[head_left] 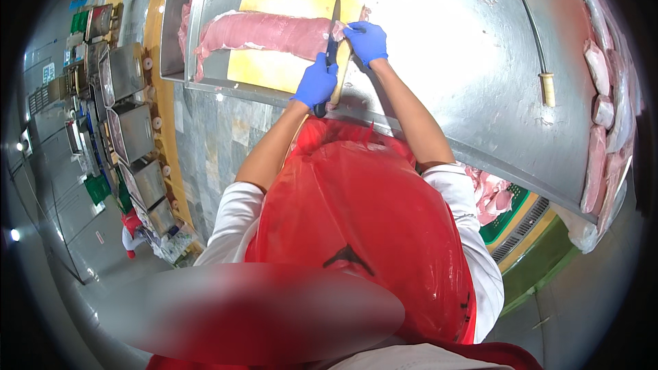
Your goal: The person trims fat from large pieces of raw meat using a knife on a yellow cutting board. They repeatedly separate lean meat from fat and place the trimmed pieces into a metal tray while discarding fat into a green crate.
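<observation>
A long pink piece of boneless meat (pixel 274 32) lies across a yellow cutting board (pixel 264 72) on the metal table. My left hand (pixel 317 82), in a blue glove, is closed round the dark handle of a knife (pixel 336 19). The blade points away from me and crosses the right end of the meat. Just to the right of the blade, my right hand (pixel 367 42), also blue-gloved, has its fingers closed on the tip of the meat. Its thumb and fingertips are partly hidden there.
A sharpening steel (pixel 537 41) with a pale handle lies on the metal table (pixel 445 62) to the right. Several meat pieces (pixel 603 96) line the far right edge. Small scraps sit beyond the board. A metal tray (pixel 175 27) stands at the left; a green crate (pixel 510 216) holds meat below.
</observation>
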The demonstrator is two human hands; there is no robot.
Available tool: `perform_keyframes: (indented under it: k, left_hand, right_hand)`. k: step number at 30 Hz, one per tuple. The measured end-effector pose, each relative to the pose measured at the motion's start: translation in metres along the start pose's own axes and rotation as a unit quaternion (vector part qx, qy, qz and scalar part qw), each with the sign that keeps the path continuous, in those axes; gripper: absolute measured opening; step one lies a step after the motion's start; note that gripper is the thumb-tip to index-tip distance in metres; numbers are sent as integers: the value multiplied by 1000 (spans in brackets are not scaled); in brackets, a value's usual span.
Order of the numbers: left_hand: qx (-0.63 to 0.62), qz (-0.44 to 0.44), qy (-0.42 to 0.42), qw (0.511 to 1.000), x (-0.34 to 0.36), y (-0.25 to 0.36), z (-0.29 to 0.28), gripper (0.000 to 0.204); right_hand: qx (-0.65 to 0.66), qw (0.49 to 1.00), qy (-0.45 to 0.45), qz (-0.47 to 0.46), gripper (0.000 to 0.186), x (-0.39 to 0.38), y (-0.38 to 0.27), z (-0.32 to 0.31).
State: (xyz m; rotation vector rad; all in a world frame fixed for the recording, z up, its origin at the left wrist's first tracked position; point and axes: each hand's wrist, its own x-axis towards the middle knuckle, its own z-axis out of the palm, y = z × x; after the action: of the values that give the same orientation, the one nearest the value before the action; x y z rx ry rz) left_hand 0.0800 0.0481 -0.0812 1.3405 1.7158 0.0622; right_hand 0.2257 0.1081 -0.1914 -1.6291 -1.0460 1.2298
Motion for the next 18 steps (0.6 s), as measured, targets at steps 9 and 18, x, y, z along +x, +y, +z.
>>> perform_keyframes:
  k: [9, 18]
  left_hand:
    - [148, 215, 134, 956, 42, -56, 93, 37]
    - [-322, 62, -73, 942, -42, -42, 53, 22]
  right_hand:
    - [215, 970, 16, 111, 23, 14, 21, -2]
    - [117, 992, -38, 6, 28, 35, 32, -12]
